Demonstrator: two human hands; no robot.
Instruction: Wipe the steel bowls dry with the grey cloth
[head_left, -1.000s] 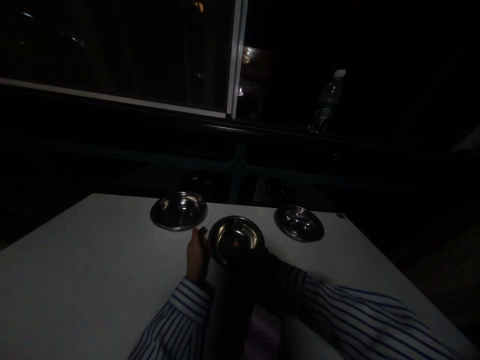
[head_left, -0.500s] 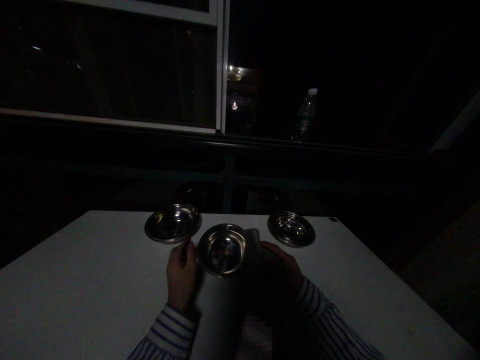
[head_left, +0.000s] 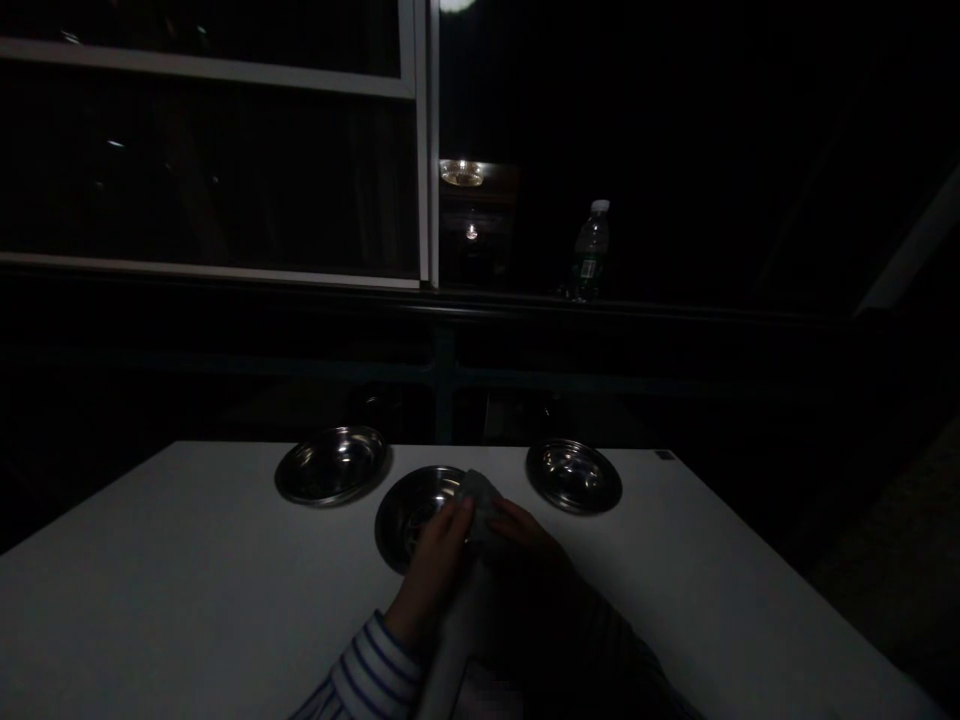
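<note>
In the head view a round shiny metal bowl (head_left: 395, 515) sits on the white table, and my hands partly cover its right side. A greyish cloth (head_left: 480, 490) is bunched at the bowl's right edge. My left hand (head_left: 435, 560) reaches across the front of the bowl, its fingers closed at the cloth's left side. On the other side my right hand (head_left: 529, 535) grips the cloth; much of that hand is lost in shadow.
Two more metal bowls stand on the white table (head_left: 225, 560), one at the back left (head_left: 331, 466) and one at the back right (head_left: 574, 477). Behind, a clear plastic bottle (head_left: 591, 255) with a white cap stands on a dark ledge by the window frame (head_left: 424, 150).
My left hand has moved right from the bowl's left side to the cloth. My right hand and the cloth have shifted left. The whole view has tilted up slightly.
</note>
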